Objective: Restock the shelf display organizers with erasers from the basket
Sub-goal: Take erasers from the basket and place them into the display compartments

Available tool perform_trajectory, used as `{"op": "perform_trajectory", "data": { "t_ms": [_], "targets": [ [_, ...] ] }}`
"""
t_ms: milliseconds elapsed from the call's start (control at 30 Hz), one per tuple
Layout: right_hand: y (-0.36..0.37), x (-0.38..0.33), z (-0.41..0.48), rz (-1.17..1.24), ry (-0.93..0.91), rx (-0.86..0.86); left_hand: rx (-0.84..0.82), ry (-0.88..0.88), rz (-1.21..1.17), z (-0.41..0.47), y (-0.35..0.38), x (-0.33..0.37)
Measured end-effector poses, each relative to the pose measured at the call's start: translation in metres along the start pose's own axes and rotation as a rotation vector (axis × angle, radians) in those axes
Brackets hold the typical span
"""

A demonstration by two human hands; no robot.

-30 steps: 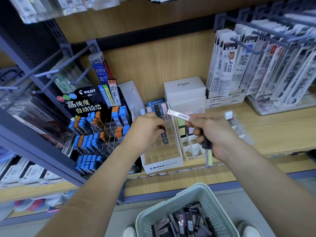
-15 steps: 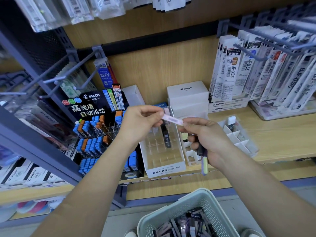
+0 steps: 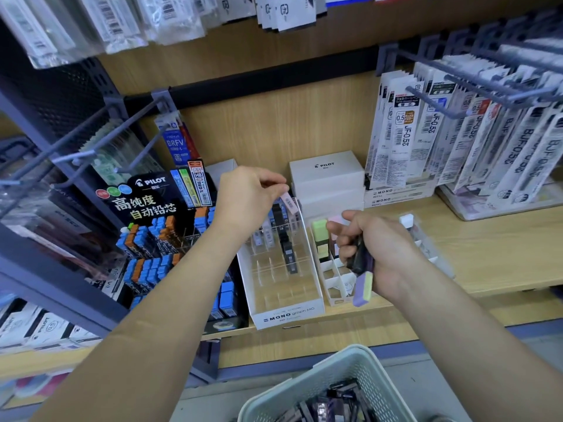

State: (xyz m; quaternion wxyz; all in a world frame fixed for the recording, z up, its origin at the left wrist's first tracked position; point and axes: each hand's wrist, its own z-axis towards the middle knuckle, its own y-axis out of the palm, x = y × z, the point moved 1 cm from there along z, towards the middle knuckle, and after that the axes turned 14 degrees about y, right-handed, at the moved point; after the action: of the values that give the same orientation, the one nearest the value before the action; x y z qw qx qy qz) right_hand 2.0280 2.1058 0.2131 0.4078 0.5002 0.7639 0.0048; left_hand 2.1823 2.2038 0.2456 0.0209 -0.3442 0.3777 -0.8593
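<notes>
Erasers (image 3: 363, 287) sit gripped in my right hand (image 3: 384, 248); my left hand (image 3: 243, 203) pinches a pink eraser (image 3: 290, 203) above the clear organizer (image 3: 285, 313).

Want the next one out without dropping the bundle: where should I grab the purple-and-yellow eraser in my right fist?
Probably pinch the purple-and-yellow eraser by its free lower end, coming from below: that end juts clear under the right hand, while the hand wraps the rest.
</notes>
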Motion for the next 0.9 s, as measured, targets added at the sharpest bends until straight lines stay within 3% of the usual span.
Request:
{"op": "perform_trajectory", "data": {
  "t_ms": [167,433,667,800,900],
  "targets": [
    [-0.001,0.0,-0.001,0.009,-0.024,-0.03,-0.066,0.041,0.049,-0.004,0.005,-0.007],
    [-0.001,0.0,-0.006,0.064,-0.001,-0.169,-0.233,0.255,0.248,-0.008,0.025,-0.013],
    [-0.001,-0.001,-0.009,0.046,-0.003,-0.167,-0.329,0.384,0.409,-0.008,0.026,-0.02],
    [-0.001,-0.001,-0.01,-0.003,-0.007,-0.146,-0.226,0.333,0.266,-0.016,0.012,-0.013],
    [-0.001,0.001,-0.006,-0.094,-0.011,-0.098,-0.323,0.302,0.231,-0.032,0.0,-0.005]
  ]
}}
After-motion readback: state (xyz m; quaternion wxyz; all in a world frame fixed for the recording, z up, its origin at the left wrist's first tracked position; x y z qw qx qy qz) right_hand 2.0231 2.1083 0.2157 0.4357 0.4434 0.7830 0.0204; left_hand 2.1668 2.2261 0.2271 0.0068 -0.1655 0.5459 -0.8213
